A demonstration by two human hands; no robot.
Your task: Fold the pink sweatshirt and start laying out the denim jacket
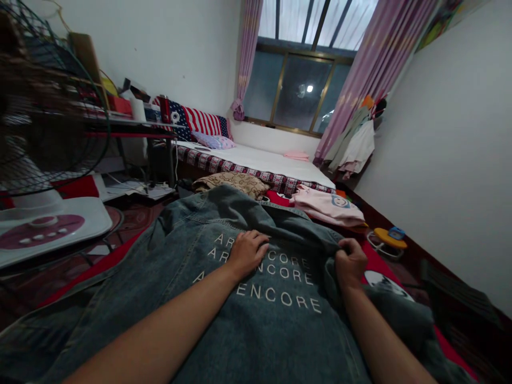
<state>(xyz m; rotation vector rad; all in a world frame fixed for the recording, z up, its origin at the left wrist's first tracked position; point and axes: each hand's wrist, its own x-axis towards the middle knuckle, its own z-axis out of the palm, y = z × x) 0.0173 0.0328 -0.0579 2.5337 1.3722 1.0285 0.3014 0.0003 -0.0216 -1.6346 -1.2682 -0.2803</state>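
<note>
Where the view starts, nearest: a denim jacket (256,298) lies spread back-up over a red surface (376,261), white lettering across its middle.
Left hand (248,252): palm down, fingers loosely curled, pressing flat on the lettering; it grips nothing.
Right hand (351,261): fist closed, pinching a fold of the jacket's right edge.
Just beyond: folded pink shirt (328,205), right of centre.
Near left: a fan (44,106).
Far: a bed (264,160) under the window (300,90).
</note>
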